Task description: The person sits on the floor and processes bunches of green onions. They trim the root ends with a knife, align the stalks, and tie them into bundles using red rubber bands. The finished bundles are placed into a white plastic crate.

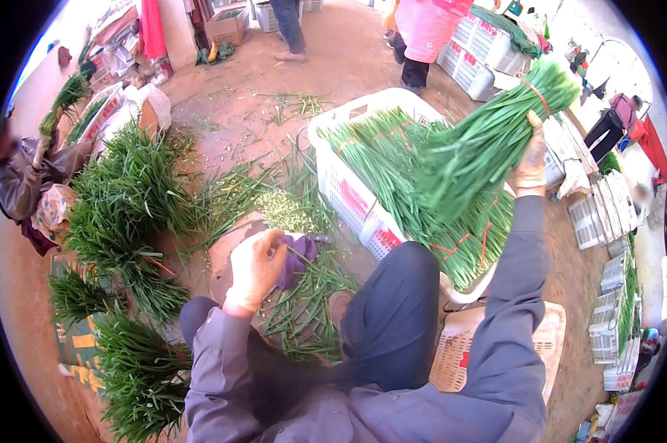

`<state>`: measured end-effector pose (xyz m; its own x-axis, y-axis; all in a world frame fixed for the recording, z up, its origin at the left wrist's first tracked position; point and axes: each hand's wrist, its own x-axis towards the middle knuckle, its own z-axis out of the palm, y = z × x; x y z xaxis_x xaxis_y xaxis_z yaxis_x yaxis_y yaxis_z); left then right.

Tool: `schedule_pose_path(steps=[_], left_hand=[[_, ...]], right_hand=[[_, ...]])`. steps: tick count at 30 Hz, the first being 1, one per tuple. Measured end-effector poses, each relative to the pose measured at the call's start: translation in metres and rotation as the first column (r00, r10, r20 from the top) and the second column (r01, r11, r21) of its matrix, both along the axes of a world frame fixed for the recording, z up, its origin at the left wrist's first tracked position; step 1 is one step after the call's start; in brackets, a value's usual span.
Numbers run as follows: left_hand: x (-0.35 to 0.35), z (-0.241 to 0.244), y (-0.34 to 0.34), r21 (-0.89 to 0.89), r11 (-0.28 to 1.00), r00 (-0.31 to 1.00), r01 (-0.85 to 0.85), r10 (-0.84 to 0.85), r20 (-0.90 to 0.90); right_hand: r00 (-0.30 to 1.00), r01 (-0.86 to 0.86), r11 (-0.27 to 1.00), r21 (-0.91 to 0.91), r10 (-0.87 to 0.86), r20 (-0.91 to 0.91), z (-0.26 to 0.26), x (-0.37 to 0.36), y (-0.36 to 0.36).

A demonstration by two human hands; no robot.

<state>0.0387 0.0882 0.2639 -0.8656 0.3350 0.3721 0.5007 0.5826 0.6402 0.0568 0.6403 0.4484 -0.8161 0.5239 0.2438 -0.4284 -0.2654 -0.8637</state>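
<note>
My right hand is raised over the far right of a white plastic crate. It grips a bundle of garlic chives, tied with a red band near its pale cut ends; the leaves trail down to the left, partly blurred. More banded chive bundles fill the crate. Above my left knee, my left hand has loosely curved fingers with nothing visible in them. Just beyond it lie a purple cloth and what looks like a knife, near chopped pale stem ends.
Piled chives lie on the left, with another heap nearer me. An overturned-looking plastic crate sits by my right side. Stacked crates stand at the back right. A seated person holds chives at left; others stand farther off.
</note>
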Motion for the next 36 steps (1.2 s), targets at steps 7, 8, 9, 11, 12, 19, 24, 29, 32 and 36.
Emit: schedule_pose_path(steps=[7, 8, 9, 11, 12, 19, 24, 29, 32, 36], left_hand=[[0.01, 0.007, -0.011, -0.106, 0.99, 0.993, 0.088, -0.079, 0.088], [0.01, 0.007, -0.012, -0.118, 0.989, 0.993, 0.089, -0.079, 0.088], [0.009, 0.006, -0.011, -0.126, 0.988, 0.993, 0.09, -0.08, 0.087], [0.007, 0.007, -0.017, -0.143, 0.987, 0.995, 0.08, -0.07, 0.072], [0.006, 0.007, -0.011, -0.12, 0.987, 0.993, 0.107, -0.1, 0.061], [0.004, 0.013, -0.026, -0.19, 0.975, 0.994, 0.112, -0.107, 0.037], [0.002, 0.016, -0.033, -0.232, 0.964, 0.991, 0.129, -0.118, 0.061], [0.001, 0.013, -0.028, -0.272, 0.941, 0.979, 0.201, -0.18, 0.1], [0.0, 0.014, -0.024, -0.284, 0.927, 0.967, 0.245, -0.212, 0.143], [-0.001, 0.006, -0.023, -0.319, 0.915, 0.969, 0.246, -0.227, 0.095]], right_hand=[[0.833, -0.124, 0.815, 0.566, -0.225, 0.506, 0.017, -0.037, 0.031], [0.812, -0.174, 0.771, 0.613, -0.241, 0.532, 0.004, -0.053, 0.032], [0.79, -0.224, 0.719, 0.658, -0.262, 0.555, -0.006, -0.068, 0.031], [0.74, -0.307, 0.649, 0.696, -0.298, 0.604, -0.029, -0.1, 0.0], [0.732, -0.331, 0.624, 0.707, -0.304, 0.611, -0.048, -0.115, 0.021], [0.641, -0.535, 0.133, 0.834, -0.58, 0.503, -0.142, -0.207, -0.077], [0.618, -0.66, 0.043, 0.75, -0.536, 0.575, -0.191, -0.221, -0.121], [0.603, -0.665, 0.02, 0.747, -0.576, 0.552, -0.197, -0.221, -0.112], [0.577, -0.684, 0.042, 0.729, -0.581, 0.574, -0.192, -0.221, -0.118], [0.566, -0.696, 0.025, 0.717, -0.596, 0.57, -0.184, -0.219, -0.125]])
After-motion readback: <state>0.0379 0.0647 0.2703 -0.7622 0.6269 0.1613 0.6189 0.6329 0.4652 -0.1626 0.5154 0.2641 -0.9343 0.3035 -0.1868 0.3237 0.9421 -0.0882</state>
